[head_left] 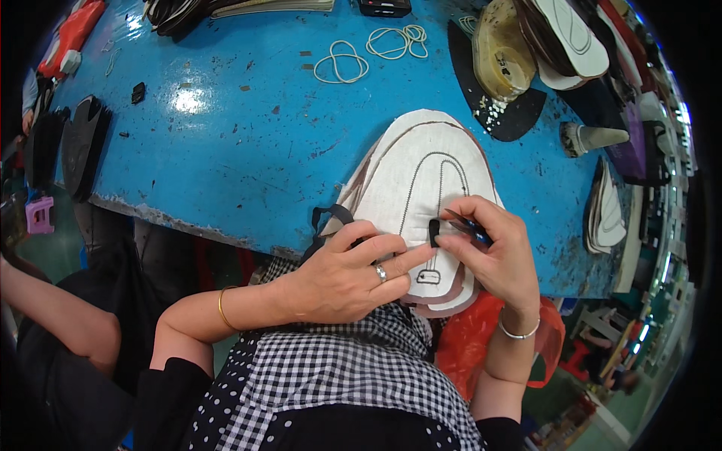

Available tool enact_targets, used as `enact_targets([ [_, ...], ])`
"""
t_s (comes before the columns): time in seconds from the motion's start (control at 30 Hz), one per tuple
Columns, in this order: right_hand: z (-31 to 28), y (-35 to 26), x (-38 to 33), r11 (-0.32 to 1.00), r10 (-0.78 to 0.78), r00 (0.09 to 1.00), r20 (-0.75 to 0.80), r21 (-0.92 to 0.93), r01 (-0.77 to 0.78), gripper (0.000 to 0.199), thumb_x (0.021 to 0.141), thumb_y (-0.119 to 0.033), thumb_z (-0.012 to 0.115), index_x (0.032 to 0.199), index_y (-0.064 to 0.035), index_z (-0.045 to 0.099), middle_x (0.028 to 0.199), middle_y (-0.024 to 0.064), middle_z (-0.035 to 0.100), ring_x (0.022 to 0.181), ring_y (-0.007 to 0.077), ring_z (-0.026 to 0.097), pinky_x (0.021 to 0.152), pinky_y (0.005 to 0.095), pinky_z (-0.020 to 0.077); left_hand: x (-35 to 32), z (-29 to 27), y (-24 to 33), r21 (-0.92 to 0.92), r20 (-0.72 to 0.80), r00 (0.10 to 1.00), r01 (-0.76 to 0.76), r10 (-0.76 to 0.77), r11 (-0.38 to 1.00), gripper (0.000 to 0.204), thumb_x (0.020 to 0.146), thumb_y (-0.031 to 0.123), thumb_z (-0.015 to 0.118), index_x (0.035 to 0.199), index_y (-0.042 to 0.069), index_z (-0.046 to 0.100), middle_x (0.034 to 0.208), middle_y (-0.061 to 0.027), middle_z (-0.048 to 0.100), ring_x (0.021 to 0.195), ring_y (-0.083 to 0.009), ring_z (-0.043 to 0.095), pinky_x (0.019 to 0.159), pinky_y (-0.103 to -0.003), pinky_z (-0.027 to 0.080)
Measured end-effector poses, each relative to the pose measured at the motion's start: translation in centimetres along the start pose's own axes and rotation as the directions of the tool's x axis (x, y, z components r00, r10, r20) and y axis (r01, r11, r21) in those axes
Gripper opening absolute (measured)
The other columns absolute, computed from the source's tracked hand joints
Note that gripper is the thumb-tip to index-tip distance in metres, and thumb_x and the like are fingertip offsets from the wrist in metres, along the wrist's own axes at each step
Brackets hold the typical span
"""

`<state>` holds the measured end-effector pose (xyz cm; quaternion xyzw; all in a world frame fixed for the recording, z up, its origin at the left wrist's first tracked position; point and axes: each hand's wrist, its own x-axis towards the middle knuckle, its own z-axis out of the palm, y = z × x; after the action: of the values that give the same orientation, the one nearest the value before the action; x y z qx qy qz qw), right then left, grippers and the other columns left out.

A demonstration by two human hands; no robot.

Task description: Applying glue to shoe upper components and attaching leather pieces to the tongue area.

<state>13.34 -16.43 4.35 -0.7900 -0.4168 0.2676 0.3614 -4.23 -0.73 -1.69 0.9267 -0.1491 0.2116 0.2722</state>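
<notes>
A stack of white fabric shoe-upper pieces with black stitched outlines lies at the near edge of the blue table. My left hand rests on the lower left of the top piece, forefinger pressing beside a small black loop. My right hand grips small dark-handled scissors, their tips at that loop. A black strap sticks out from under the stack on the left.
White rubber bands lie further back. A yellowish shoe last on a black sheet, stacked insoles, a brush and more white pieces sit to the right. Dark soles are at the left. Another person's arm is at lower left.
</notes>
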Motion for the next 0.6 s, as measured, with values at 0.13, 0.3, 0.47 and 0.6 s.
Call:
enact_targets([
  [0.13,0.1,0.1,0.2,0.998,0.061,0.998,-0.028,0.013,-0.060,0.026,0.080,-0.006,0.080,0.099,0.0000,0.065,0.085,0.0074,0.070,0.073,0.0124,0.064,0.066,0.0263,0.0504,0.0,-0.1,-0.1,-0.013,-0.010,1.000,-0.013,0.013,1.000,0.015,0.083,0.020,0.064,0.078,0.009,0.055,0.132,-0.0080,0.065,0.111,-0.0189,0.056,0.097,-0.037,0.041],
  [0.3,0.9,-0.1,0.4,0.995,0.094,0.992,-0.082,0.026,-0.092,0.022,0.081,-0.004,0.079,0.097,0.0003,0.064,0.078,0.0053,0.064,0.069,0.0111,0.059,0.064,0.0254,0.0478,-0.1,0.0,-0.1,-0.028,-0.034,0.999,-0.019,0.018,0.999,0.015,0.083,0.020,0.063,0.077,0.009,0.055,0.132,-0.0079,0.065,0.110,-0.0189,0.057,0.097,-0.037,0.042],
  [0.47,-0.4,0.6,0.4,0.996,-0.042,0.997,-0.062,0.079,0.047,0.016,0.083,-0.002,0.076,0.093,0.0012,0.064,0.078,0.0041,0.063,0.069,0.0106,0.058,0.063,0.0244,0.0468,-0.4,0.0,-0.1,-0.030,-0.056,0.998,-0.012,0.011,0.999,0.015,0.080,0.015,0.067,0.072,0.012,0.054,0.134,-0.0018,0.066,0.109,-0.0170,0.060,0.092,-0.035,0.043],
  [0.6,-1.7,0.2,0.0,0.977,0.106,0.991,0.082,0.176,-0.119,0.016,0.083,-0.002,0.076,0.093,0.0006,0.064,0.079,0.0039,0.065,0.069,0.0106,0.059,0.062,0.0262,0.0471,-0.7,0.2,-0.3,-0.050,-0.066,0.998,-0.017,0.014,0.999,0.015,0.080,0.014,0.067,0.072,0.012,0.055,0.134,-0.0021,0.066,0.111,-0.0181,0.060,0.093,-0.035,0.045],
])
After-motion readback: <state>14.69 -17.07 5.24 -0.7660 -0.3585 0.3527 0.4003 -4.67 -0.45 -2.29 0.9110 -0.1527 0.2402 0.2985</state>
